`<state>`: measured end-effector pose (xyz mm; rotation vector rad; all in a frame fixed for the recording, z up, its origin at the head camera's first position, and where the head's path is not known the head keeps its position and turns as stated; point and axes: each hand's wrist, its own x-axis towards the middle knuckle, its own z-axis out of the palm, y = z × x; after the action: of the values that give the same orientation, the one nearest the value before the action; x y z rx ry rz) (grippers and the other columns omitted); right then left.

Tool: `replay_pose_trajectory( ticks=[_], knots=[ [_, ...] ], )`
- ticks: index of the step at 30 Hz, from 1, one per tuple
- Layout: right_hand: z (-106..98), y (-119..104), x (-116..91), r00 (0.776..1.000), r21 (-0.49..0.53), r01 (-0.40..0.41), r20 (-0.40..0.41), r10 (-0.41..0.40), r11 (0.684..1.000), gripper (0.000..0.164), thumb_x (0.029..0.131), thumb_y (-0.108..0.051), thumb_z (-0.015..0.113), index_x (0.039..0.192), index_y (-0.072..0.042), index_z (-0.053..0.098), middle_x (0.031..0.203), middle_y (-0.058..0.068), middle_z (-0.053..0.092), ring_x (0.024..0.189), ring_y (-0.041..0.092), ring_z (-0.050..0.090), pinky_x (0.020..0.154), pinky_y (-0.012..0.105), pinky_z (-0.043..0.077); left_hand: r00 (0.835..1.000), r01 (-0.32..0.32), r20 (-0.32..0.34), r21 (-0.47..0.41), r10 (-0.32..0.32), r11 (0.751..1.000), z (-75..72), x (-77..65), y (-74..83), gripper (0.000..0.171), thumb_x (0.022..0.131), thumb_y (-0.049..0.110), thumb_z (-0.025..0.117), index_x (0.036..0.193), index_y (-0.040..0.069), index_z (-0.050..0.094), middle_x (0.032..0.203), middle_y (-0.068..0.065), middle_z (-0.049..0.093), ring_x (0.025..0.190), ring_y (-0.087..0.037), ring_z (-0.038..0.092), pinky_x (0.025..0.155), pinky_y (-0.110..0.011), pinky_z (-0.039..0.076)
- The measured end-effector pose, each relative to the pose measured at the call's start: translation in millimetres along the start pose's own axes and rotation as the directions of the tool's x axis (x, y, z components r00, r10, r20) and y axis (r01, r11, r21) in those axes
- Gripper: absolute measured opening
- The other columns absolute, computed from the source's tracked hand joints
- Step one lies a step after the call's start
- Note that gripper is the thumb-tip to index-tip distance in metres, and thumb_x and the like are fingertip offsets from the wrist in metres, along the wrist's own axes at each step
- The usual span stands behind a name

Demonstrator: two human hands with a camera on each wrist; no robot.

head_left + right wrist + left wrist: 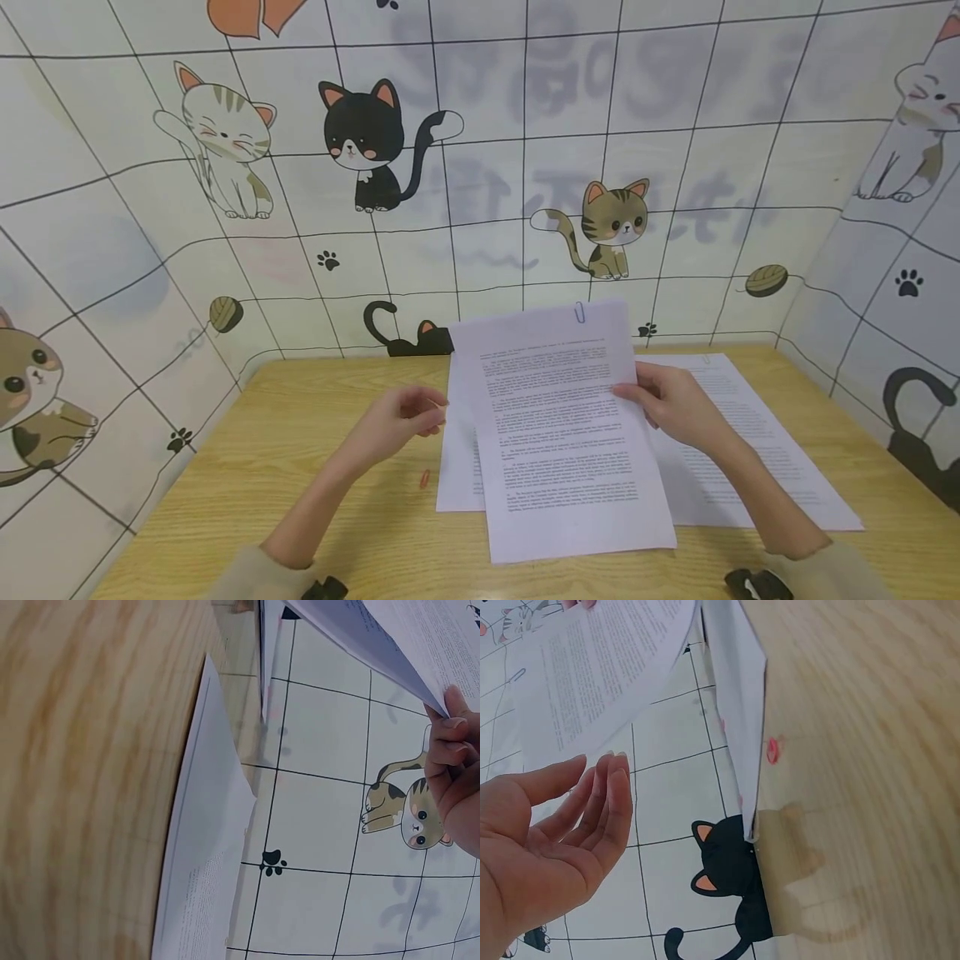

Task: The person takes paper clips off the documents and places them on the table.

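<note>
My right hand (671, 406) pinches the right edge of a printed sheaf of paper (562, 450), thumb in front. The sheaf is raised and tilted, with a purple paper clip (580, 312) at its top edge. In the right wrist view, the fingers (454, 754) curl at the sheaf's edge. My left hand (408, 421) hovers just left of the papers. Its fingers are loosely bent, and nothing shows between them in the left wrist view. A small red paper clip (424, 478) lies on the table below that hand.
Behind the raised sheaf, another stack of paper (459, 475) lies on the wooden table (337, 533). To the right lies a further printed stack (738, 450), with a paper clip (706, 360) at its top. A wall covering with cartoon cats (367, 150) borders the table's back and sides.
</note>
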<state>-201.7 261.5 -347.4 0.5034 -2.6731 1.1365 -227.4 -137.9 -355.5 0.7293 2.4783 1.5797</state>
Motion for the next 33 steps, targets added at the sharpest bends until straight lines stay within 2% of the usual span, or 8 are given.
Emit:
replay_pose_trajectory(
  ticks=[1,4,8,17,22,28,33],
  knots=[
    [0.2,0.2,0.0,1.000,-0.002,0.000,-0.001,0.000,1.000,0.029,0.097,-0.005,0.067,0.126,0.000,0.065,0.085,0.004,0.068,0.046,0.013,0.047,0.042,0.023,0.032,1.000,-0.011,-0.003,-0.001,0.011,1.000,0.3,0.6,1.8,0.017,0.097,0.008,0.066,0.112,-0.002,0.067,0.095,-0.015,0.070,0.084,-0.025,0.067,0.078,-0.034,0.057],
    [0.8,0.5,0.3,1.000,-0.007,-0.001,-0.003,0.001,1.000,0.029,0.097,-0.005,0.066,0.126,0.000,0.064,0.085,0.004,0.068,0.046,0.013,0.047,0.041,0.023,0.031,1.000,-0.022,-0.016,-0.020,0.022,1.000,1.6,2.2,6.9,0.017,0.097,0.007,0.067,0.113,-0.001,0.067,0.098,-0.014,0.070,0.085,-0.021,0.068,0.082,-0.040,0.057],
    [1.2,0.0,0.9,1.000,-0.006,-0.004,-0.007,0.004,1.000,0.030,0.096,-0.004,0.066,0.126,0.000,0.064,0.087,0.005,0.069,0.046,0.014,0.048,0.042,0.023,0.032,0.999,-0.031,-0.039,-0.053,0.029,0.998,3.5,4.4,13.9,0.019,0.097,0.008,0.067,0.115,0.000,0.066,0.103,-0.013,0.070,0.089,-0.021,0.069,0.088,-0.046,0.056],
    [5.8,2.6,2.2,1.000,0.019,0.009,-0.001,-0.008,1.000,0.029,0.097,-0.005,0.066,0.126,0.000,0.065,0.089,0.006,0.070,0.046,0.016,0.049,0.042,0.023,0.035,0.994,-0.043,-0.105,-0.066,0.036,0.997,8.8,12.6,26.3,0.019,0.097,0.008,0.068,0.115,0.004,0.068,0.107,-0.013,0.071,0.092,-0.022,0.070,0.088,-0.040,0.055],
    [8.1,3.7,1.9,1.000,0.011,0.012,0.001,-0.012,1.000,0.028,0.096,-0.004,0.067,0.124,-0.001,0.065,0.088,0.004,0.069,0.048,0.014,0.050,0.043,0.024,0.036,0.988,-0.087,-0.134,-0.087,0.075,0.992,12.9,17.0,31.4,0.020,0.096,0.006,0.068,0.115,0.001,0.067,0.108,-0.012,0.070,0.095,-0.025,0.069,0.086,-0.035,0.056],
    [8.3,3.7,1.3,1.000,0.002,0.017,-0.003,-0.017,1.000,0.028,0.096,-0.003,0.067,0.123,-0.002,0.066,0.082,0.002,0.068,0.047,0.014,0.050,0.042,0.024,0.033,0.981,-0.126,-0.159,-0.091,0.111,0.988,15.2,20.3,40.1,0.020,0.096,0.008,0.069,0.116,0.003,0.068,0.108,-0.012,0.070,0.096,-0.029,0.068,0.086,-0.031,0.056],
    [8.6,2.9,0.7,1.000,0.006,0.014,0.002,-0.014,1.000,0.026,0.096,-0.003,0.067,0.122,-0.002,0.066,0.082,0.002,0.068,0.047,0.014,0.049,0.042,0.024,0.033,0.970,-0.176,-0.190,-0.109,0.153,0.978,19.6,25.0,50.0,0.022,0.095,0.006,0.069,0.117,0.001,0.068,0.109,-0.014,0.070,0.096,-0.026,0.067,0.087,-0.029,0.055]
  ],
)
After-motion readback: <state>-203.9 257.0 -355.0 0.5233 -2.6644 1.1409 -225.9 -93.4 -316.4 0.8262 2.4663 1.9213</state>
